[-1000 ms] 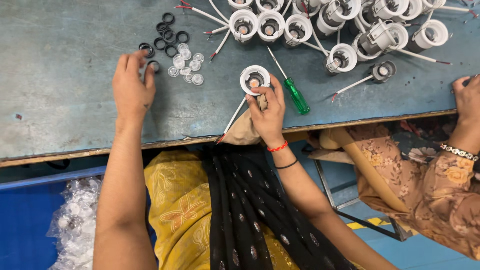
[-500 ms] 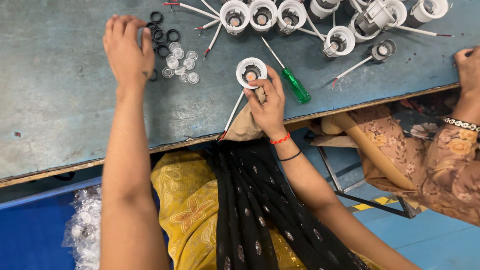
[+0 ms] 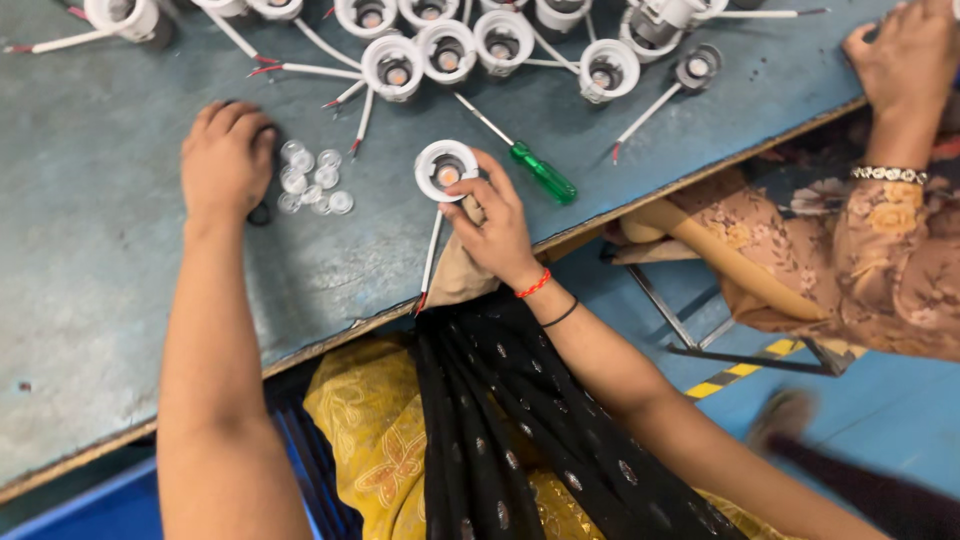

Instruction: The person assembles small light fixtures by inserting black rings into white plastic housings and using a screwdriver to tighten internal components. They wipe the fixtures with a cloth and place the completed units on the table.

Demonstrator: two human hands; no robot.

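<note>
right hand (image 3: 497, 225) fingers grasping white round plastic lamp socket (image 3: 445, 170); left hand (image 3: 226, 158) curled over small black rings; clear plastic discs (image 3: 312, 185) beside could scatter if bumped

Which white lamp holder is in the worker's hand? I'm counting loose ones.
The white lamp holder near the bench's front edge, held by the right hand; the other holders lie untouched in a row farther back.

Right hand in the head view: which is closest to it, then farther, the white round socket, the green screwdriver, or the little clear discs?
1. White round socket, held at the right hand's fingertips.
2. Green-handled screwdriver, just beyond, to the right.
3. Small clear plastic discs, off left by the left hand.
</note>
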